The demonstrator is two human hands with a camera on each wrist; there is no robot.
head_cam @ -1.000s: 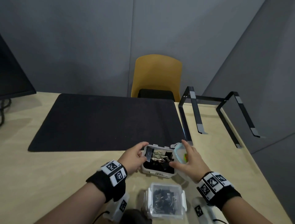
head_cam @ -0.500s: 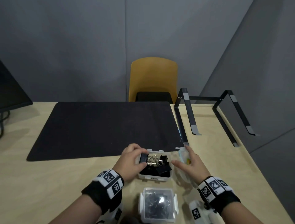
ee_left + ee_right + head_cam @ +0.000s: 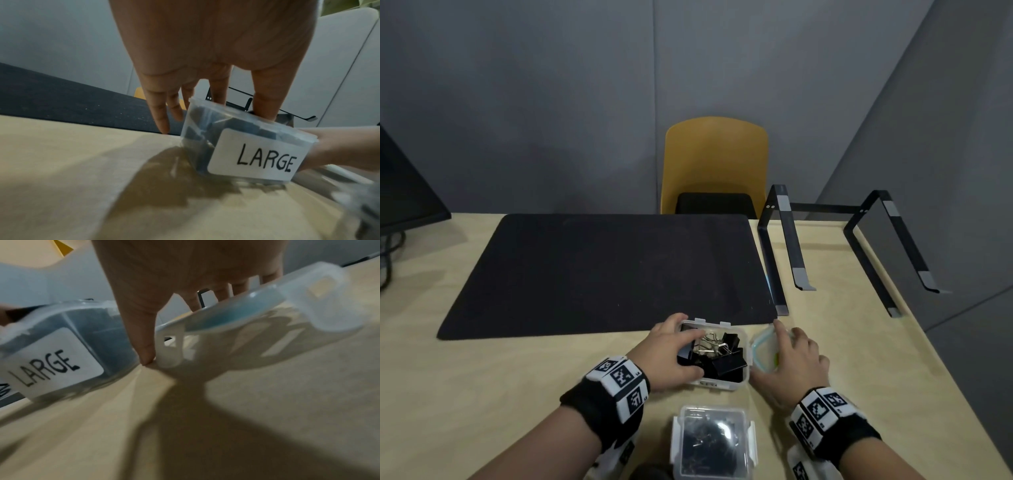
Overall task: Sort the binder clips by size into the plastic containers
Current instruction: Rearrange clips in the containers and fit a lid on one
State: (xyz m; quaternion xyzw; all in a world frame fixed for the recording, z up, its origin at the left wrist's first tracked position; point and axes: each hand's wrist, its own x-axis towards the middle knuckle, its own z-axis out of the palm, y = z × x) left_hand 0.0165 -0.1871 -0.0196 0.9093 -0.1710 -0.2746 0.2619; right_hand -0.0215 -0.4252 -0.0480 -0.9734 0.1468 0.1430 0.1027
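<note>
An open clear container (image 3: 736, 385) labelled LARGE (image 3: 257, 154) holds several big black binder clips (image 3: 722, 356) on the table. My left hand (image 3: 693, 353) grips its left side, fingers (image 3: 158, 116) over the rim and thumb on the front wall. Its lid (image 3: 760, 342), clear with a blue seal, sits tilted just right of it. My right hand (image 3: 774, 353) holds that lid (image 3: 236, 316), fingers on top and thumb at its near latch. A closed container (image 3: 714, 442) of smaller black clips stands nearest me.
A black mat (image 3: 602, 270) lies just behind the open container. A black metal laptop stand (image 3: 784, 246) stands at the back right, near the table's right edge. A yellow chair (image 3: 715, 161) is behind the table and a monitor (image 3: 400, 192) at far left.
My left hand went from pinching a clip at the container's left rim to wrapping the container's side. My right hand slid off the container's right edge onto the lid.
</note>
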